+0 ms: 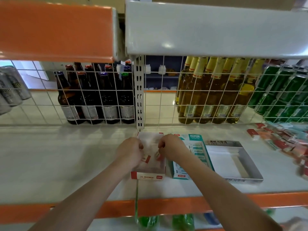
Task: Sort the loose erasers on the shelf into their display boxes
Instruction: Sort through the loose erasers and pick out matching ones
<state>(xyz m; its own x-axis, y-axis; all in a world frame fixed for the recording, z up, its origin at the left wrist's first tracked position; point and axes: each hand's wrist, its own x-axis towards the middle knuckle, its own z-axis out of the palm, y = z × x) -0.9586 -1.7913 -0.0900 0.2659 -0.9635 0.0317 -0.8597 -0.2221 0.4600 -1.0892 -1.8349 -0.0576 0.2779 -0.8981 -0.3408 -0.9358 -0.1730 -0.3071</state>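
Note:
Three display boxes stand side by side on the white shelf: a red-and-white box (147,176), a teal box (193,139) partly filled with teal erasers, and a grey box (250,164) with a bare white floor. Both my hands are over the red-and-white box. My left hand (129,151) pinches a red-and-white eraser (146,158) inside it. My right hand (172,148) pinches another red-and-white eraser (157,155) beside the first. A heap of loose erasers (283,140) in red, pink and teal wrappers lies at the far right of the shelf.
A white wire grid (103,97) backs the shelf, with a slotted upright post (139,94) just behind the red-and-white box. Behind the grid stand dark bottles, amber bottles and green cans. The upper shelf overhangs. An orange strip (166,207) edges the shelf front.

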